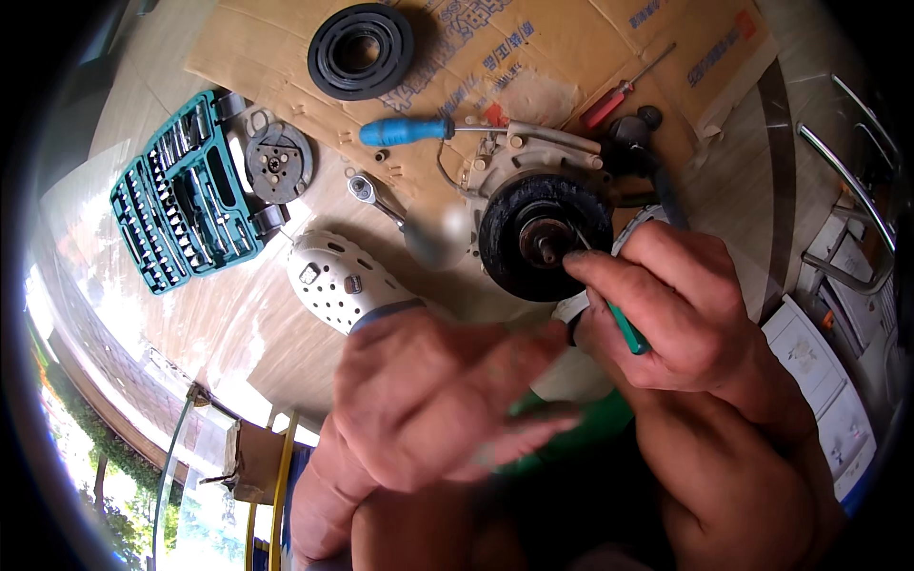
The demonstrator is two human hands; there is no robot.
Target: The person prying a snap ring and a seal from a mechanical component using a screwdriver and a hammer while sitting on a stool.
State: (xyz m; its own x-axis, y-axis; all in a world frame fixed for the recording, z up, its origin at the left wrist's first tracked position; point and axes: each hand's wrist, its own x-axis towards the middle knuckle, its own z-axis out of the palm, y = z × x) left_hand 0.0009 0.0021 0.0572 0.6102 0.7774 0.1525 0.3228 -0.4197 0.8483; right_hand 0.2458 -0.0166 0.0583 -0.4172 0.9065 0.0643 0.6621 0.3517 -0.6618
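Note:
My right hand (pixel 681 300) is closed around a thin screwdriver with a green handle (pixel 626 329). Its narrow shaft shows just past my fingertips, at the black pulley (pixel 505 249). A rusty shaft end stands in the middle of that pulley, which sits on a grey cast-metal housing (pixel 533 152) with bolts. Blurred by motion, my left hand (pixel 438 395) is nearer to me, with its fingers stretched out and apart, and nothing visible in it. A blue-handled screwdriver (pixel 405 131) lies with its shaft against the housing.
Flattened cardboard (pixel 533 57) lies under the housing, holding a black ring-shaped pulley (pixel 361 51) and a red-handled screwdriver (pixel 609 103). To the left are a green socket set case (pixel 190 195), a round clutch plate (pixel 278 162) and a ratchet (pixel 364 190). My grey clog (pixel 343 281) stands nearby.

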